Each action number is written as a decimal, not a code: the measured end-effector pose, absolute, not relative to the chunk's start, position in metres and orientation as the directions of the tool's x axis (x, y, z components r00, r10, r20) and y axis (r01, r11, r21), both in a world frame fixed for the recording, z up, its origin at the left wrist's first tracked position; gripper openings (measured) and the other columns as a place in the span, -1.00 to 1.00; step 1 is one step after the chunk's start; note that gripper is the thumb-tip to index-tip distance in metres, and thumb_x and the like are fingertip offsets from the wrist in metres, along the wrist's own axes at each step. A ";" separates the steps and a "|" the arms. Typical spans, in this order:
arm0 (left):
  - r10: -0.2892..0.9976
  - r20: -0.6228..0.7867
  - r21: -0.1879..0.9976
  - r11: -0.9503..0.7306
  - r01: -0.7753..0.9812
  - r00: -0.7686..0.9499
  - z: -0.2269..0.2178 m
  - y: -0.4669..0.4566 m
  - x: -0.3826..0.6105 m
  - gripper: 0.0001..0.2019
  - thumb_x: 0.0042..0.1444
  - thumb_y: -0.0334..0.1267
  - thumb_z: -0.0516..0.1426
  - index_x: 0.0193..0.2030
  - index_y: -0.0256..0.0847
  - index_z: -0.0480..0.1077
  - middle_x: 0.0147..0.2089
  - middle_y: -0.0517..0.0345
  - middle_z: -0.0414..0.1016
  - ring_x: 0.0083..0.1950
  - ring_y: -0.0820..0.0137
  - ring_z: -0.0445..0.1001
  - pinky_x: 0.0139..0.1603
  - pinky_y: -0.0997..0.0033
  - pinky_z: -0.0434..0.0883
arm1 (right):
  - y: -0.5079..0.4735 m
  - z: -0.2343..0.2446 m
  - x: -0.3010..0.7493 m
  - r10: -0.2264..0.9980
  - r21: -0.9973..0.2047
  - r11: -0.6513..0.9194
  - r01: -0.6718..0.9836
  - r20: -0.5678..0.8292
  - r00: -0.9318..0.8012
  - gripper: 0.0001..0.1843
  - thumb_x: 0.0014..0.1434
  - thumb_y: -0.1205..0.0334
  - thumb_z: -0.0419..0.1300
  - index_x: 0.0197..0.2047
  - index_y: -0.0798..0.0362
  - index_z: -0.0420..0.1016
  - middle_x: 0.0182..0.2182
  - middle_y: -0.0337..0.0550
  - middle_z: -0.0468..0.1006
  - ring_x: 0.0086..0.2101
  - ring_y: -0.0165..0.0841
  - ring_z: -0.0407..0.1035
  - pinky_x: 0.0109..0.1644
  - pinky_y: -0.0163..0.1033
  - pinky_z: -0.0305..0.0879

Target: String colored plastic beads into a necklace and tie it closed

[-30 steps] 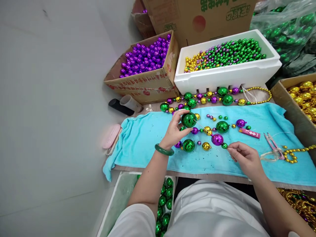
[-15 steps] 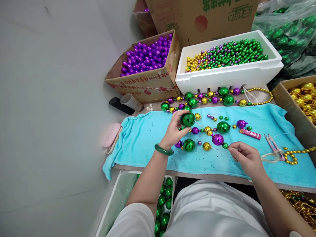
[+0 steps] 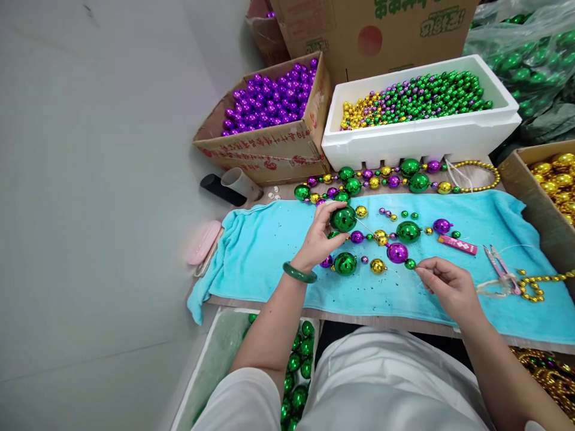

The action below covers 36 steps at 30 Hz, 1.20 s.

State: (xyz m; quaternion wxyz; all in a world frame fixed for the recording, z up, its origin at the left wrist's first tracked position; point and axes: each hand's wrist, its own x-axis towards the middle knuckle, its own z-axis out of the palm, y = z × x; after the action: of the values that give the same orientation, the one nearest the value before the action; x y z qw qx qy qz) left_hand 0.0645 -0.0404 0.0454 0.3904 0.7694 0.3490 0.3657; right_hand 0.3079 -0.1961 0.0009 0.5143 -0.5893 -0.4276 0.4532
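Note:
My left hand (image 3: pixel 320 238), with a green bangle on the wrist, is closed around a large shiny green bead (image 3: pixel 343 219). From this bead a thin string (image 3: pixel 366 226) runs down to a gold bead (image 3: pixel 381 239), a larger purple bead (image 3: pixel 398 252) and a small green bead (image 3: pixel 409 263). At the far end of that row, my right hand (image 3: pixel 442 281) pinches the string just beyond the small green bead; its tip is hidden by the fingers. Loose beads, including a large green bead (image 3: pixel 408 231) and a gold bead (image 3: pixel 378 266), lie between and around the hands on the blue towel (image 3: pixel 269 257).
Behind the towel lies a finished-looking bead strand (image 3: pixel 386 172). A carton of purple beads (image 3: pixel 265 158) and a white foam box (image 3: pixel 422 140) stand at the back. On the right are a pink lighter (image 3: pixel 457 244), pink snips (image 3: pixel 501 269) and a carton of gold beads (image 3: pixel 534 197).
The camera view has shifted very slightly. Both hands keep their grips, and the beads stay where they were relative to them.

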 end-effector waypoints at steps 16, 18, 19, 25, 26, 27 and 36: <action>0.834 0.097 0.988 -0.148 0.050 0.542 0.045 -0.056 0.073 -0.50 0.06 -0.24 0.22 0.17 0.03 0.27 0.19 0.03 0.19 0.06 0.29 0.34 -0.04 0.33 0.43 | -0.195 -0.004 0.306 0.968 -0.985 -0.164 0.050 -0.151 0.201 -0.75 0.08 0.06 0.23 -0.41 0.11 0.48 -0.66 -0.31 0.25 -0.60 -0.50 0.09 -0.55 -0.35 0.04; 0.871 0.027 0.999 -0.001 -0.055 0.490 0.041 -0.061 0.080 -0.52 0.08 -0.21 0.21 0.16 0.01 0.27 0.16 0.05 0.26 -0.04 0.36 0.40 -0.11 0.37 0.45 | -0.195 -0.006 0.305 0.966 -0.985 -0.167 0.043 -0.155 0.205 -0.75 0.08 0.06 0.23 -0.40 0.10 0.49 -0.66 -0.31 0.26 -0.60 -0.49 0.11 -0.55 -0.35 0.06; 0.890 -0.010 0.991 0.069 -0.113 0.456 0.039 -0.062 0.084 -0.52 0.08 -0.20 0.21 0.16 0.00 0.27 0.15 0.06 0.29 -0.07 0.37 0.42 -0.12 0.38 0.45 | -0.195 -0.008 0.305 0.965 -0.985 -0.169 0.036 -0.158 0.208 -0.75 0.08 0.06 0.24 -0.40 0.10 0.49 -0.65 -0.31 0.27 -0.60 -0.49 0.12 -0.54 -0.35 0.07; 0.858 -0.244 0.792 0.445 -0.418 0.452 0.031 -0.067 0.105 -0.61 0.03 -0.11 0.24 -0.02 -0.19 0.38 -0.03 0.02 0.48 -0.05 0.25 0.50 -0.04 0.19 0.46 | -0.192 -0.022 0.293 0.956 -0.986 -0.167 -0.025 -0.168 0.239 -0.74 0.08 0.04 0.24 -0.38 0.09 0.48 -0.65 -0.31 0.29 -0.60 -0.49 0.15 -0.54 -0.35 0.11; 0.850 -0.264 0.759 0.475 -0.446 0.455 0.031 -0.067 0.107 -0.64 0.02 -0.12 0.25 -0.06 -0.21 0.40 -0.07 0.03 0.51 -0.06 0.23 0.51 -0.02 0.17 0.46 | -0.192 -0.024 0.290 0.954 -0.984 -0.168 -0.051 -0.175 0.245 -0.74 0.08 0.04 0.24 -0.38 0.09 0.48 -0.65 -0.31 0.30 -0.60 -0.49 0.16 -0.53 -0.35 0.12; 0.846 -0.280 0.729 0.495 -0.472 0.454 0.031 -0.068 0.110 -0.66 0.01 -0.14 0.26 -0.09 -0.22 0.40 -0.10 0.04 0.52 -0.06 0.23 0.52 -0.01 0.15 0.45 | -0.192 -0.027 0.288 0.950 -0.982 -0.172 -0.081 -0.187 0.250 -0.74 0.08 0.03 0.24 -0.38 0.09 0.47 -0.65 -0.31 0.30 -0.59 -0.48 0.16 -0.53 -0.35 0.13; 0.825 -0.266 0.617 0.543 -0.570 0.498 0.030 -0.073 0.122 -0.68 0.08 -0.10 0.20 -0.05 -0.14 0.38 -0.08 0.07 0.53 0.03 0.15 0.51 0.06 0.09 0.40 | -0.190 -0.038 0.284 0.920 -0.929 -0.255 -0.268 -0.319 0.229 -0.73 0.05 0.02 0.28 -0.36 0.06 0.45 -0.64 -0.33 0.31 -0.61 -0.50 0.15 -0.58 -0.38 0.09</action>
State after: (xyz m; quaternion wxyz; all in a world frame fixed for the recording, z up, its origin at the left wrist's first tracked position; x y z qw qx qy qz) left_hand 0.1219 -0.0732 0.0302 0.8341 0.2314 0.2757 0.4181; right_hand 0.2838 -0.1899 -0.0381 0.5388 -0.5694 -0.2864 0.5509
